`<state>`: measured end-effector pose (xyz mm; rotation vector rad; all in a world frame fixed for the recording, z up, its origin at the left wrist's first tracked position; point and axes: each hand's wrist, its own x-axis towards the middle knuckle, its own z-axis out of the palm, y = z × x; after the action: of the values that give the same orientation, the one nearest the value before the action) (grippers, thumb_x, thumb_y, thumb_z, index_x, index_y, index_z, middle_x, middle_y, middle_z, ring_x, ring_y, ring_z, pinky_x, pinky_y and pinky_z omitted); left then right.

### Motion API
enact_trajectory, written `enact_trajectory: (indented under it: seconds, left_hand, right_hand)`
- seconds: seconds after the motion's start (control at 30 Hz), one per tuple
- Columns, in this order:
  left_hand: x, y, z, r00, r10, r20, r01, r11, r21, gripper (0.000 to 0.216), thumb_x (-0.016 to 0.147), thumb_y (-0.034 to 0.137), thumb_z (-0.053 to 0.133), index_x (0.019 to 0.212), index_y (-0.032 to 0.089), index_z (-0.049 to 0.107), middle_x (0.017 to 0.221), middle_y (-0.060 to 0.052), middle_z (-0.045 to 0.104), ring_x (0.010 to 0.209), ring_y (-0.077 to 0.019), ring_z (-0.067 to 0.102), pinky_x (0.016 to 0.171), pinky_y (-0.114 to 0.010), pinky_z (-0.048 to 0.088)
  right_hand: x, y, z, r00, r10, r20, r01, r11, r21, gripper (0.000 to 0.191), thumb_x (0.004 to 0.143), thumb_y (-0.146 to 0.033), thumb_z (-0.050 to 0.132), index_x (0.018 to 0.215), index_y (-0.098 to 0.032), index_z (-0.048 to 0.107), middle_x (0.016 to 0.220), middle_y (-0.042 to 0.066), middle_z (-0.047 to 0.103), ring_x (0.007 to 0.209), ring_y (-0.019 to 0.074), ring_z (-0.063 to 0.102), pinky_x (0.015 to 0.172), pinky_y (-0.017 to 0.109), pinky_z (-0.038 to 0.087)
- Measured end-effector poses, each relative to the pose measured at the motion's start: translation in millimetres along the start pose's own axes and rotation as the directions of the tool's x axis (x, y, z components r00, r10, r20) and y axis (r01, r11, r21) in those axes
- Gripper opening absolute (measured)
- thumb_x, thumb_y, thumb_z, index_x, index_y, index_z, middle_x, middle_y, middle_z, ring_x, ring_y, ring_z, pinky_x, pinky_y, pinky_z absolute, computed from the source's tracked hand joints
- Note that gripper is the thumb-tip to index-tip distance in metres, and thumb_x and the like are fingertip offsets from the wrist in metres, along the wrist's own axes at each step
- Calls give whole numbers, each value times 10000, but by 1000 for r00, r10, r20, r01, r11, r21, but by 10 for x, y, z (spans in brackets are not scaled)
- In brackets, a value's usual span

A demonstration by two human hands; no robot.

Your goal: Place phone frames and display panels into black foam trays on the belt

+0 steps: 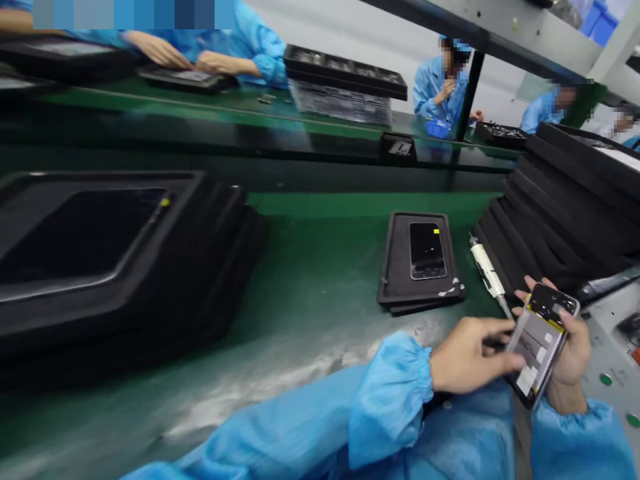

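A partly assembled smartphone [543, 337] is tilted above the bench's front right, its inner side up, with a grey battery area, yellow strips and white labels. My right hand [573, 353] holds it from the right, thumb over the upper edge and fingertips showing past the far left side. My left hand [470, 357] is closed at the left edge, its thumb over the phone's face and its forefinger near the side; slight blur hides the exact contact. Just beyond lies a white electric screwdriver [486, 268]. A dark phone screen [427, 250] lies on a small black tray [395, 267].
Stacked black trays stand at left [225, 267] and right [540, 200], the left stack topped by a screen [85, 233]. Behind the green bench [310, 267] runs a raised shelf [340, 143] bearing a parts box [345, 70]. Co-workers in blue sit beyond it.
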<state>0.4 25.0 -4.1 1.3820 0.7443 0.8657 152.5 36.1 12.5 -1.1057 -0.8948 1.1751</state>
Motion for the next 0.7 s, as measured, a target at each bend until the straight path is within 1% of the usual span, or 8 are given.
enact_trajectory:
  seconds: [0.07, 0.2, 0.33, 0.43, 0.5, 0.57, 0.63, 0.7]
  left_hand:
    - [81, -83, -5, 992, -105, -62, 96, 985, -141, 589, 699, 547, 704, 1069, 90, 659, 994, -112, 665, 925, -226, 603, 729, -274, 501]
    - [134, -257, 54, 915, -268, 301, 374, 841, -391, 643, 659, 639, 711, 966, 75, 681, 881, -127, 677, 753, -191, 632, 612, -259, 501]
    - [121, -254, 143, 894, -297, 335, 415, 831, -372, 638, 568, 557, 810, 981, 94, 662, 917, -115, 676, 762, -188, 633, 589, -228, 480]
    - [175, -169, 250, 952, -239, 190, 260, 961, -94, 400, 736, 478, 678, 861, 99, 657, 744, -55, 640, 662, -150, 575, 563, -211, 423]
    - [219, -100, 357, 987, -126, 100, 97, 963, 251, 260, 831, 354, 562, 776, 114, 648, 634, -19, 584, 588, -125, 517, 550, -214, 372]
    - [235, -44, 465, 991, -29, 132, -37, 880, 474, 252, 880, 289, 485, 784, 133, 659, 620, -13, 591, 575, -130, 529, 572, -227, 379]
    - [202, -15, 520, 971, 39, 236, -156, 852, 500, 267, 903, 325, 479, 974, 163, 679, 803, -35, 689, 706, -171, 623, 679, -239, 455]
    - [136, -6, 470, 944, 137, 301, -273, 836, 476, 383, 890, 405, 530, 1215, 217, 607, 1122, -55, 675, 977, -220, 642, 866, -267, 481]
  right_hand:
    - [1, -51, -91, 999, 38, 22, -41, 987, 155, 633, 736, -533, 457, 1286, -225, 514, 1312, 124, 541, 971, 301, 637, 795, 482, 523]
    - [-24, -24, -146, 1000, 27, -6, -25, 975, 222, 610, 760, -532, 411, 1282, -238, 528, 1338, 90, 524, 1165, 304, 543, 871, 475, 497]
    - [18, 2, -263, 993, 48, -108, -31, 988, 154, 631, 738, -547, 490, 1261, -197, 529, 1274, 107, 569, 1183, 316, 523, 933, 480, 461]
    - [2, -6, -364, 942, -165, -291, 117, 977, -176, 765, 689, -477, 669, 1345, -181, 411, 1353, 117, 494, 1237, 295, 469, 1027, 445, 385]
    - [-39, -12, -396, 882, -389, -265, 239, 856, -459, 866, 667, -441, 726, 1394, -188, 329, 1449, 119, 368, 1315, 279, 368, 1092, 435, 296]
    - [-55, -56, -458, 827, -539, -162, 306, 672, -674, 781, 693, -433, 703, 1356, -174, 381, 1432, 126, 369, 1317, 273, 344, 1104, 436, 264]
    - [-14, -216, -638, 767, -636, -84, 332, 505, -797, 614, 727, -441, 655, 1249, -167, 484, 1294, 121, 480, 1215, 261, 437, 1060, 422, 321]
    - [101, -539, -985, 716, -695, -62, 293, 380, -877, 549, 722, -478, 637, 1169, -175, 536, 1150, 97, 540, 1080, 248, 512, 985, 396, 388]
